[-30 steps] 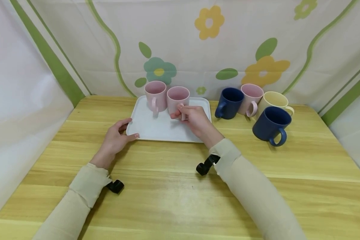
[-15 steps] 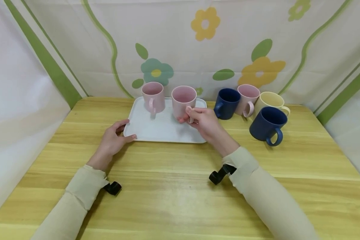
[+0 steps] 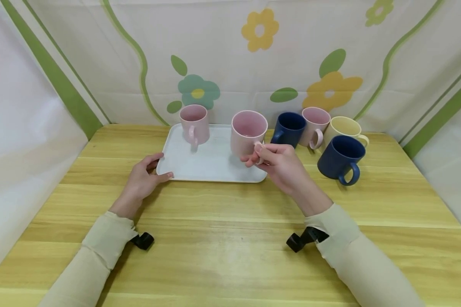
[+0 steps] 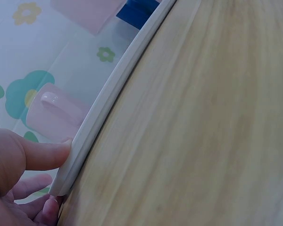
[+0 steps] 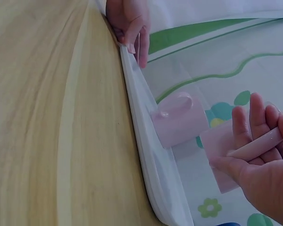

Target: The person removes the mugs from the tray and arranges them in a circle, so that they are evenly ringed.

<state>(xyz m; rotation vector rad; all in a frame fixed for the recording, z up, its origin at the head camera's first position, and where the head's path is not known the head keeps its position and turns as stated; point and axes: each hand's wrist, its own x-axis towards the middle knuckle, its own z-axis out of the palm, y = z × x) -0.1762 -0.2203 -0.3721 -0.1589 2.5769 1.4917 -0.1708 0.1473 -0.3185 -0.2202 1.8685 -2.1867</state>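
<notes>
My right hand (image 3: 286,168) pinches the handle of a pink mug (image 3: 246,136), thumb and fingers on both sides of it. The mug hangs upright over the right part of a white tray (image 3: 199,166); in the right wrist view a gap shows between its base and the tray. A second pink mug (image 3: 196,128) stands on the tray at the back left, handle toward me. With the thumb on the rim and fingers at its side and underside, my left hand (image 3: 141,181) grips the tray's front left corner. The left wrist view shows this thumb (image 4: 49,154) pressed on the edge.
Right of the tray stand a dark blue mug (image 3: 290,128), a pink mug (image 3: 316,123), a cream mug (image 3: 343,128) and a nearer dark blue mug (image 3: 339,157), close together. A flowered curtain (image 3: 223,51) hangs behind the wooden table (image 3: 215,238).
The right hand has lifted the pink mug and carried it rightward, away from the other pink mug and toward me. The left hand keeps its grip on the tray. The head view has shifted slightly.
</notes>
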